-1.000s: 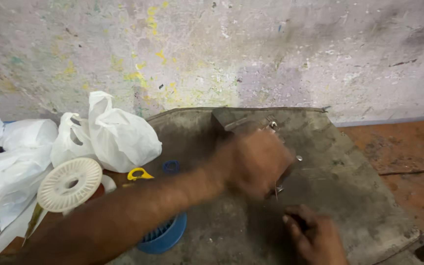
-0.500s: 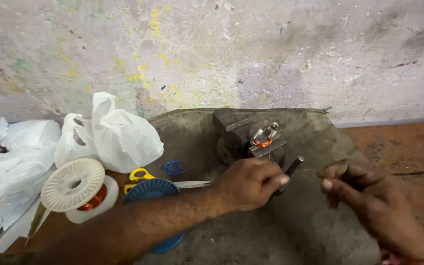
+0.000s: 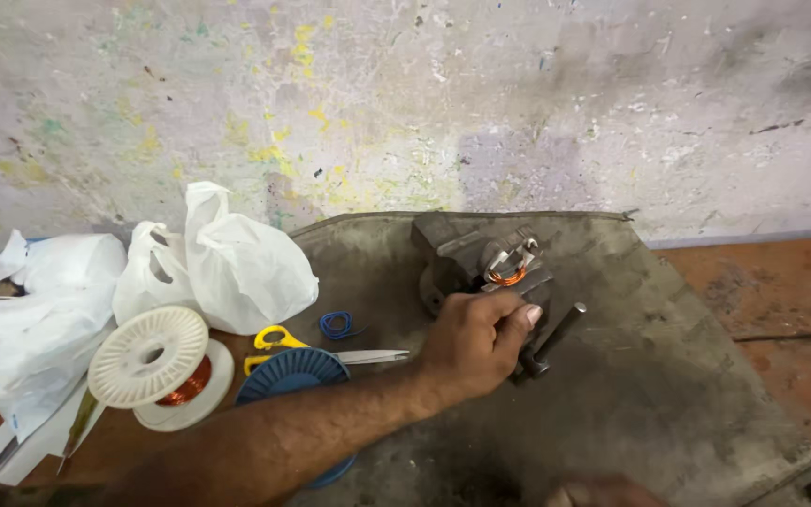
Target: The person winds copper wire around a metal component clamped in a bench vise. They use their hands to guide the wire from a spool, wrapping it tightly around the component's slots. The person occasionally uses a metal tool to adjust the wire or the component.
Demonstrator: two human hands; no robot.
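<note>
A small dark-grey metal bench vise (image 3: 462, 268) sits on the dusty grey slab that serves as the tabletop (image 3: 668, 394), close to the paint-flecked wall (image 3: 424, 103). Clamped in the top of the vise is a small metal part wound with copper-coloured wire (image 3: 507, 266), standing upright above the vise body.

The left hand (image 3: 476, 343) reaches in from the near left and rests against the front of the vise, just below that wound part. Its grip is curled: the fingers (image 3: 516, 329) fold round the near end of the vise, at the head of the dark steel handle bar (image 3: 556, 333), and the thumb lies along the top. How tightly it clenches I cannot tell.

The handle bar's long axis runs slantwise, from the hand up and away to the right of the vise, its far end knobbed and free. So the bar lies to the right of the grip, and the wound part lies straight beyond the knuckles, towards the wall.

The right hand (image 3: 603, 490) shows only as a sliver at the bottom edge, well apart from the vise, and whether it is clenched or released is hidden. The left hand is plainly the nearer.

Left of the vise lie yellow-handled scissors (image 3: 312, 349), a blue round plastic spool (image 3: 295, 376), a white plastic spool carrying copper wire (image 3: 154, 361) and crumpled white plastic bags (image 3: 227, 268).
</note>
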